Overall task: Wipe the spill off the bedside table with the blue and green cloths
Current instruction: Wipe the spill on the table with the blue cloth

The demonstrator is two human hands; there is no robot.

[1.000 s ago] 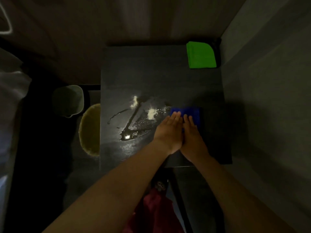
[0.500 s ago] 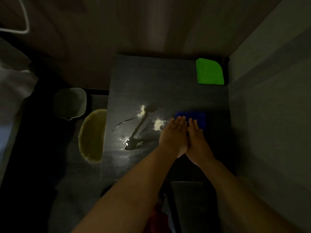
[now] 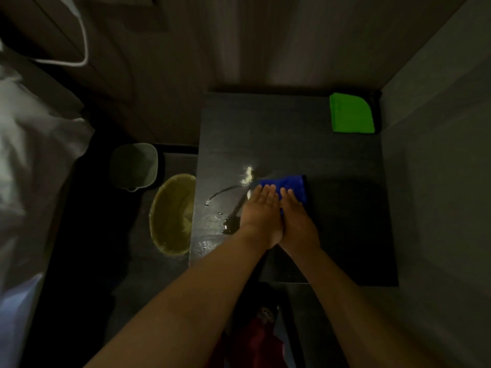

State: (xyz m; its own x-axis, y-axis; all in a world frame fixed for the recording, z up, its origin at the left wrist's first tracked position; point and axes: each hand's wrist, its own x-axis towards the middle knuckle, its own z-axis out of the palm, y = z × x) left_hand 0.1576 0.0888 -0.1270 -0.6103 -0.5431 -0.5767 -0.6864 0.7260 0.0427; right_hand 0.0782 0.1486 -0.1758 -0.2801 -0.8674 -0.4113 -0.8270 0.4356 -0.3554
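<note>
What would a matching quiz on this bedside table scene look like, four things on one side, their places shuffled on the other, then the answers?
Things:
1. blue cloth
2. green cloth
3. spill
4. yellow tub

Places:
A. far right corner of the table
B. on the floor, left of the table
C. pressed under the left hand and right hand
D. wet streaks on the table's left half

Pairs: 1-C, 2-A, 3-D, 4-B
</note>
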